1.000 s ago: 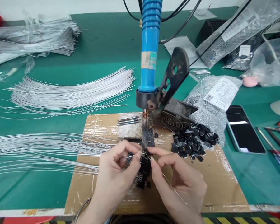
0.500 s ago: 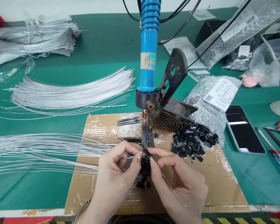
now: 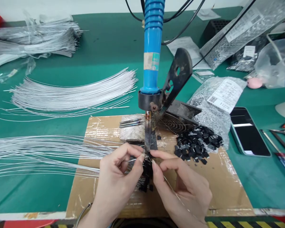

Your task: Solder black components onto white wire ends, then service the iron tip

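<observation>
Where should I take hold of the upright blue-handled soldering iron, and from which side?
Probably the blue plastic handle, just above the round black collar, from the left: it stands nearly upright, while a black perforated bracket slants up on its right. Avoid the bare metal shaft below, possibly hot; the left hand and right hand are close to its lower end.

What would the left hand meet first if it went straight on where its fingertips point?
Probably the soldering iron's metal tip, just beyond the left hand in the picture; the right hand lies past it. Depth is unclear, so the left could pass in front.
</observation>
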The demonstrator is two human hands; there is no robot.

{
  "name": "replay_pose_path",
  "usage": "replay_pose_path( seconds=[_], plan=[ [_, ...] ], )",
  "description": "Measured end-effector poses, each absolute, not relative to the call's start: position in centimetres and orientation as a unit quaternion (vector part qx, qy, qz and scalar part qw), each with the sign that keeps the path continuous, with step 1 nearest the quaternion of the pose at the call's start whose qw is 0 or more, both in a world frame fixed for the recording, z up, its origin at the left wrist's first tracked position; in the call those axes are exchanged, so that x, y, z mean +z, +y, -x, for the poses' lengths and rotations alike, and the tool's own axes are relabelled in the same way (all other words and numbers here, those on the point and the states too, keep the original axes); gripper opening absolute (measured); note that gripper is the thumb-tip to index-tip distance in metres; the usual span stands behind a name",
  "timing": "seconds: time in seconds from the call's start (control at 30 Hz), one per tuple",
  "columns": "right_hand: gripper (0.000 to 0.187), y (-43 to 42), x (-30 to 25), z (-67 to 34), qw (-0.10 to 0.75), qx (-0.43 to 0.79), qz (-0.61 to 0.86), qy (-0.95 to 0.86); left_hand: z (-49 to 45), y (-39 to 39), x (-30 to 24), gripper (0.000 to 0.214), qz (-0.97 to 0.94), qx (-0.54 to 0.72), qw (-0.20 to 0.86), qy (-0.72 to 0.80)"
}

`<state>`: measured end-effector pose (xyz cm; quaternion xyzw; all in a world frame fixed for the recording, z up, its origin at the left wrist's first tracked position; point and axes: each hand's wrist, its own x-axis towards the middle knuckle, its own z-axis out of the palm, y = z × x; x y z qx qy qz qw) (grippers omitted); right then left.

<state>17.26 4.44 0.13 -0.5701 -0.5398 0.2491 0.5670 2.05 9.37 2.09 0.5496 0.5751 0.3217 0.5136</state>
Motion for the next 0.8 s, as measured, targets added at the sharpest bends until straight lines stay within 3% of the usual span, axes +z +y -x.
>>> replay_pose_path(
  seconds=[0.8],
  plan=[
    [0.018,4.49,0.03,-17.18,0.57,0.255,0.572,-0.533,-2.2,9.48,2.14,0.015,-0.539,0.334,0.515,0.576]
  ],
)
